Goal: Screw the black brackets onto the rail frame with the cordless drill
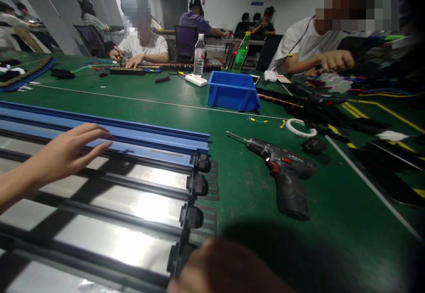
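Note:
Long metal panels (156,204) with black ribs lie side by side, a blue rail (159,140) along their far edge. My left hand (75,147) is over the blue rail and the upper panel, fingers stretched out and nothing in them. Black plastic cable glands (195,184) stick out in a row from the panels' right ends. At the bottom edge my right hand (226,268) is curled round the nearest gland and covers most of it. Its fingers are blurred and partly hidden. A black cordless screwdriver (282,169) with a long bit lies on its side to the right.
On the green table (239,248) stand a blue bin (232,91), a water bottle (199,56) and a green bottle (241,54). A white coil (300,128) lies beyond the screwdriver; wires and black parts clutter the right. Two people in white shirts work across the table.

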The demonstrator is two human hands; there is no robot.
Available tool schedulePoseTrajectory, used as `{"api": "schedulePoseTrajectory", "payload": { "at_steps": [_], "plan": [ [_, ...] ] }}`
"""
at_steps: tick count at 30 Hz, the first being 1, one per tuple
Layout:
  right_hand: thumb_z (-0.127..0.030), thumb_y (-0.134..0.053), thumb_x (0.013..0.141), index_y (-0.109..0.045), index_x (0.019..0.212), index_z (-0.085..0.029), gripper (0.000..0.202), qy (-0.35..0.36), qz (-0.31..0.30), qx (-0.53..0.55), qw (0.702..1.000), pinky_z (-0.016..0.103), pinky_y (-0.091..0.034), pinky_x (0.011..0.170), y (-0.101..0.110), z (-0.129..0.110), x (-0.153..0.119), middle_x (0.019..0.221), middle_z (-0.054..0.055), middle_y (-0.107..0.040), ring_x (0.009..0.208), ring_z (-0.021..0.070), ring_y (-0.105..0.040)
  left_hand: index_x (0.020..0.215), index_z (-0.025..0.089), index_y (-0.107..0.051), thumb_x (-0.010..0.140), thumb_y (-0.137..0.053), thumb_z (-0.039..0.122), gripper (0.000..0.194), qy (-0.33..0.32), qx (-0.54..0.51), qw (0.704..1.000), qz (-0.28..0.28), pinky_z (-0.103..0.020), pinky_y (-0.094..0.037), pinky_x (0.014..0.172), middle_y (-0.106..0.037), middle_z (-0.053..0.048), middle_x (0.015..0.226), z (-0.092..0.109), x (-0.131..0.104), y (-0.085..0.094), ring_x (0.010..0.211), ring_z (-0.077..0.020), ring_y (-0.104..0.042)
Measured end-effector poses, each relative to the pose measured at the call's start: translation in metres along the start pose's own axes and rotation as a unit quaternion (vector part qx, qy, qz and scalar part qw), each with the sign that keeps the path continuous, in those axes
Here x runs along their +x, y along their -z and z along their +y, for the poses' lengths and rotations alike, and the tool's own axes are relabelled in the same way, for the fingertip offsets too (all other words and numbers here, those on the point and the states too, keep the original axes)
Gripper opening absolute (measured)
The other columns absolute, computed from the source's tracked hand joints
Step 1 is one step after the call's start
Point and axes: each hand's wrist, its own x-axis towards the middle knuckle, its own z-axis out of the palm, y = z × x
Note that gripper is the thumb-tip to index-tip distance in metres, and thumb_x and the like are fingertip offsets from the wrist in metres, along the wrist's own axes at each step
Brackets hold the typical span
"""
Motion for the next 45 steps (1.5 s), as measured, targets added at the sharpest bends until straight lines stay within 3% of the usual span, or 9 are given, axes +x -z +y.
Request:
{"api": "schedulePoseTrajectory", "payload": {
  "at_steps": [1,3,5,8,11,16,24,36,45],
  "plan": [
    [-0.033,-0.061,0.099,-0.065,0.125,-0.025,0.027,-0.032,0.011,-0.015,0.999,0.038,-0.060,0.083,0.009,0.017,-0.001,0.113,0.008,-0.072,0.095,0.0218,-0.070,0.115,0.013,-0.065,0.106,-0.047,0.043,0.036,-0.030,-0.026,0.999,-0.004,-0.030,-0.044,0.099,-0.064,-0.006,0.115,0.016,-0.006,0.000,0.108,-0.0196,-0.060],
    [-0.019,-0.059,0.099,-0.063,0.127,-0.017,0.029,-0.110,0.025,-0.051,0.992,0.037,-0.058,0.082,0.022,0.050,-0.002,0.100,0.009,-0.076,0.087,0.0220,-0.072,0.113,0.016,-0.065,0.106,-0.049,0.030,0.023,-0.085,-0.072,0.993,-0.049,-0.028,-0.044,0.090,-0.066,-0.005,0.110,0.049,-0.011,-0.002,0.101,-0.0183,-0.062],
    [-0.024,-0.063,0.099,-0.061,0.132,-0.019,0.034,-0.144,-0.034,-0.025,0.989,0.032,-0.055,0.077,0.026,0.076,-0.002,0.090,0.003,-0.077,0.080,0.0193,-0.072,0.118,0.019,-0.064,0.106,-0.049,0.029,0.022,-0.130,-0.078,0.983,-0.100,-0.028,-0.045,0.083,-0.067,-0.006,0.107,0.082,-0.006,-0.009,0.094,-0.0180,-0.063],
    [-0.031,-0.064,0.099,-0.054,0.142,-0.021,0.045,-0.150,-0.095,-0.004,0.984,0.030,-0.051,0.072,0.015,0.096,0.001,0.086,0.000,-0.076,0.076,0.0184,-0.072,0.116,0.020,-0.062,0.107,-0.045,0.039,0.027,-0.134,-0.094,0.971,-0.177,-0.031,-0.046,0.083,-0.067,-0.007,0.107,0.119,0.008,-0.022,0.095,-0.0203,-0.064],
    [-0.031,-0.063,0.100,-0.054,0.142,-0.021,0.044,-0.138,-0.087,0.000,0.987,0.029,-0.049,0.070,-0.002,0.103,0.001,0.084,0.000,-0.076,0.074,0.0185,-0.073,0.115,0.020,-0.060,0.109,-0.039,0.043,0.031,-0.127,-0.125,0.958,-0.223,-0.031,-0.046,0.083,-0.067,-0.006,0.104,0.135,0.018,-0.036,0.093,-0.0202,-0.065],
    [-0.031,-0.062,0.100,-0.057,0.138,-0.019,0.040,-0.106,-0.047,0.017,0.993,0.027,-0.047,0.066,-0.015,0.113,-0.002,0.078,0.000,-0.074,0.069,0.0170,-0.071,0.108,0.019,-0.058,0.110,-0.035,0.042,0.032,-0.121,-0.135,0.957,-0.225,-0.032,-0.042,0.078,-0.066,-0.005,0.097,0.136,0.018,-0.047,0.087,-0.0203,-0.063],
    [-0.033,-0.061,0.101,-0.057,0.138,-0.018,0.040,-0.088,-0.057,0.014,0.994,0.028,-0.048,0.066,-0.013,0.118,-0.002,0.080,0.001,-0.075,0.070,0.0172,-0.071,0.098,0.020,-0.054,0.110,-0.036,0.039,0.028,-0.105,-0.160,0.948,-0.253,-0.030,-0.037,0.074,-0.062,-0.003,0.092,0.137,0.019,-0.046,0.082,-0.0183,-0.058],
    [-0.035,-0.056,0.104,-0.055,0.140,-0.021,0.039,-0.100,-0.066,-0.014,0.993,0.028,-0.052,0.073,-0.013,0.114,-0.005,0.099,0.006,-0.080,0.083,0.0196,-0.076,0.103,0.019,-0.056,0.110,-0.037,0.036,0.027,-0.106,-0.190,0.944,-0.248,-0.029,-0.039,0.074,-0.063,-0.004,0.091,0.138,0.018,-0.044,0.081,-0.0172,-0.059],
    [-0.036,-0.058,0.102,-0.056,0.137,-0.020,0.038,-0.101,-0.081,-0.068,0.989,0.029,-0.050,0.070,-0.011,0.109,0.001,0.091,0.005,-0.080,0.076,0.0204,-0.076,0.107,0.020,-0.056,0.109,-0.040,0.035,0.023,-0.112,-0.209,0.942,-0.236,-0.028,-0.042,0.077,-0.065,-0.004,0.096,0.139,0.019,-0.041,0.085,-0.0169,-0.062]
  ]
}}
